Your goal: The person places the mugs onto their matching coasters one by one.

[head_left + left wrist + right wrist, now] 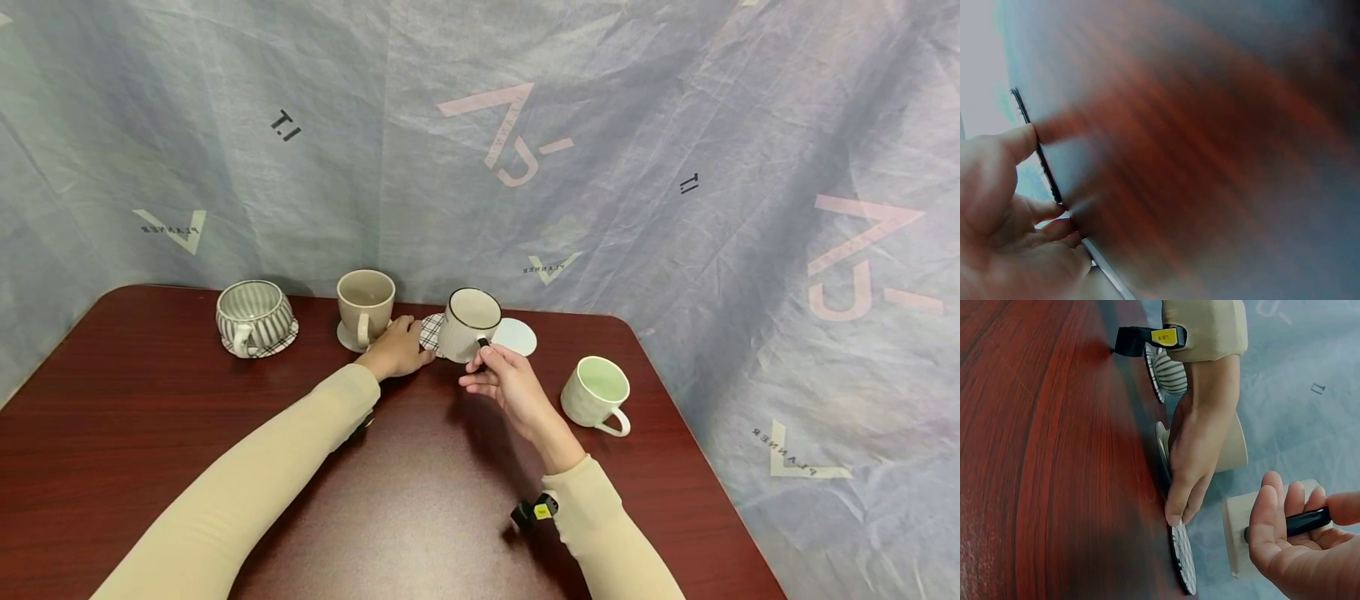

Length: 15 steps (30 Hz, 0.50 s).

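Head view: the right hand (512, 383) pinches the black handle of a white mug (457, 335) between thumb and fingers, its remaining fingers loosely curved. The white mug has a dark rim and is held upright; the right wrist view shows a gap between its base and the checked coaster (430, 330) below. The left hand (399, 347) is partly open, palm down, thumb and fingers spread apart and touching the left edge of that checked coaster.

Just left of the left hand, a beige mug (356, 307) stands on a pale coaster (344, 337), its handle toward the near side. Farther left, a striped mug (272, 323) sits on a plaid coaster (283, 339). Right of the white mug lies a white coaster (519, 335). Farther right and nearer, a green mug (590, 402) stands directly on the dark red worktop (375, 500), handle toward the near right. Beige sleeves (288, 437) cover both forearms. Along the far side and the right hangs a grey printed cloth (420, 167).
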### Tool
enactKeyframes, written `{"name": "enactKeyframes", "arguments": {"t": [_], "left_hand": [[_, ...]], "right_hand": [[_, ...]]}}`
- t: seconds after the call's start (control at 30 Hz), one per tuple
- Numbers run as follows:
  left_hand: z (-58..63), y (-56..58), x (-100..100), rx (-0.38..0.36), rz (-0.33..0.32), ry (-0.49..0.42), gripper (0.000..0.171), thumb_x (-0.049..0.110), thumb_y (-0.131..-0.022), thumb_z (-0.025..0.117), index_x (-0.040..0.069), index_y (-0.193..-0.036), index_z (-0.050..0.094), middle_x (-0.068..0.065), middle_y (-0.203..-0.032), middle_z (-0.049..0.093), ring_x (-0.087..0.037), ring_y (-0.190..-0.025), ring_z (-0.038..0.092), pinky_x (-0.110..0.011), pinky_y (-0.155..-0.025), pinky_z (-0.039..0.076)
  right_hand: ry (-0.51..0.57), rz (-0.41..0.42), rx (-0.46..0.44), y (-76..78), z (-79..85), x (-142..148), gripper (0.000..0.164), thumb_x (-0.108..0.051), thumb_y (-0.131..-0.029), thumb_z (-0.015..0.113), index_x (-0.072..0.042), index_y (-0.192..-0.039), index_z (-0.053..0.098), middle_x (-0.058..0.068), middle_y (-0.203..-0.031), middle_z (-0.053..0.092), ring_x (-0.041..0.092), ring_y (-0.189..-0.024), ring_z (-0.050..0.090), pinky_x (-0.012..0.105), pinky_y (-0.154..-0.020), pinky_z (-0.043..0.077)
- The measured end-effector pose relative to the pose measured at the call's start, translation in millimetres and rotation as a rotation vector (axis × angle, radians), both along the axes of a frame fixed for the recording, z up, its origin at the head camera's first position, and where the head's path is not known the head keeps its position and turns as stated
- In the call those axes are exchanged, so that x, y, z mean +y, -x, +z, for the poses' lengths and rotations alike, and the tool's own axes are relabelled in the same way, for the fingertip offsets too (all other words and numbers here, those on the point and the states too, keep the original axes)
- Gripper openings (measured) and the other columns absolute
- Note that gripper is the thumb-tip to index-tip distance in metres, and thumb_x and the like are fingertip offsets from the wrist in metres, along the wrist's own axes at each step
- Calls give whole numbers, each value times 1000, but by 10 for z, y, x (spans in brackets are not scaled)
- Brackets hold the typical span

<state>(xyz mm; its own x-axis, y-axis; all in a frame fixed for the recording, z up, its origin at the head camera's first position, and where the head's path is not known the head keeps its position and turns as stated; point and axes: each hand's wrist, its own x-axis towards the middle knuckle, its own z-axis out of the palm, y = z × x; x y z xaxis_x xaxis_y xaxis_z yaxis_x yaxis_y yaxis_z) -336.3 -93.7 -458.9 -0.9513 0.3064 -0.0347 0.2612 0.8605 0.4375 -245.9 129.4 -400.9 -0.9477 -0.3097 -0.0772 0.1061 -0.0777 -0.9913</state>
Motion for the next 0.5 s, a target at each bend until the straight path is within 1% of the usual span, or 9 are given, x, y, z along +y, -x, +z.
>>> {"name": "enactKeyframes", "arguments": {"t": [0.27,0.5], "left_hand": [[3,-5,2,-15,11,-13,73,31,-106,63,-12,-158,35,-34,-164,31,-49,-155,30,-57,-127,28],[15,-15,-2,-3,3,-4,73,31,-105,63,-13,-157,36,-35,-163,32,-50,-154,31,-56,-126,29]], "right_hand": [[11,5,2,43,1,-31,25,-15,-115,44,-2,-97,57,5,-97,65,16,-85,75,28,-81,61],[16,-11,-1,94,-16,-45,25,-14,-114,44,-2,-97,57,5,-97,65,16,-85,75,29,-81,61]]}}
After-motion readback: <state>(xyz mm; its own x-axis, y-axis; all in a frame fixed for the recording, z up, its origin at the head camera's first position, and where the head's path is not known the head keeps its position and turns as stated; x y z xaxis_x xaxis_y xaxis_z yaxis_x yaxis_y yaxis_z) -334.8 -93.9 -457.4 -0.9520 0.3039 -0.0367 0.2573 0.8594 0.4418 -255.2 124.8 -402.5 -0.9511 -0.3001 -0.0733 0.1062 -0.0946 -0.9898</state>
